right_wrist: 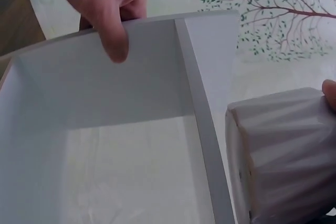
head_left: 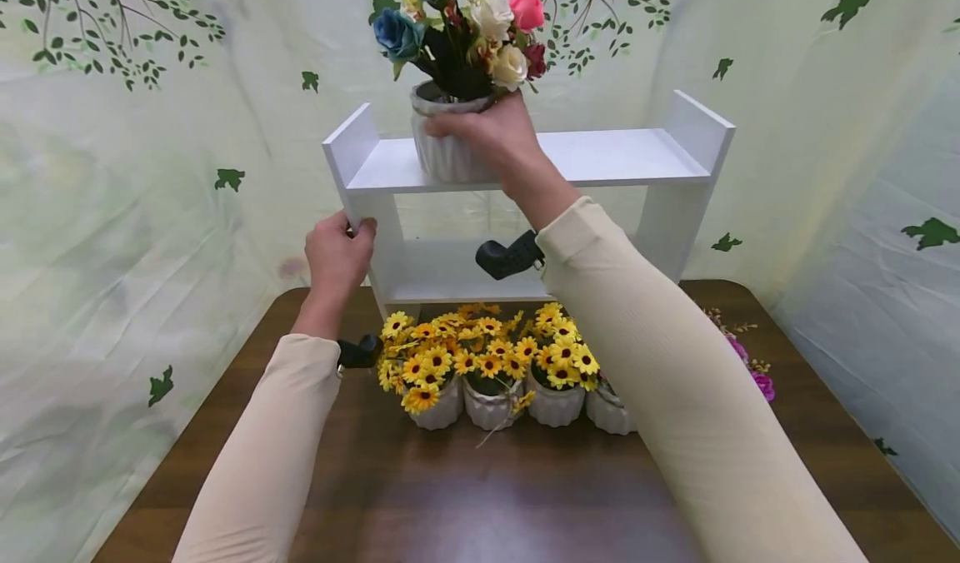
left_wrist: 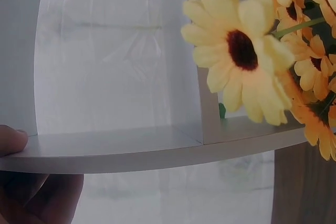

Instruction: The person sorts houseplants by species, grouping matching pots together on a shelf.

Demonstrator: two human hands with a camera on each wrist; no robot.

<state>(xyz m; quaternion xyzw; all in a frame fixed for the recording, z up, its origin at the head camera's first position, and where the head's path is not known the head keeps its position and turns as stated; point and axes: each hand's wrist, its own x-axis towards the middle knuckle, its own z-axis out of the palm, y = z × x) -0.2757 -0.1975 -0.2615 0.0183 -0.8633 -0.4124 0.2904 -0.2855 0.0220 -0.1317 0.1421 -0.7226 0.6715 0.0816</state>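
My right hand [head_left: 504,140] grips a white ribbed flowerpot [head_left: 441,148] near its rim. Blue, cream, pink and dark red artificial roses [head_left: 491,42] fill the pot. In the head view it overlaps the top board of a white two-tier shelf [head_left: 615,151]; the right wrist view has the pot's base [right_wrist: 239,156] beside the top board. With thumb and fingers on either face, my left hand [head_left: 339,255] pinches the left side panel [left_wrist: 131,160] of the shelf. The right wrist view shows that left thumb [right_wrist: 114,40] on the panel too.
Several white pots of yellow daisies [head_left: 491,355] stand in a row before the shelf on the brown table [head_left: 480,496]. Purple flowers [head_left: 761,380] show past my right sleeve [head_left: 675,363]. A leaf-printed curtain [head_left: 150,171] hangs behind.
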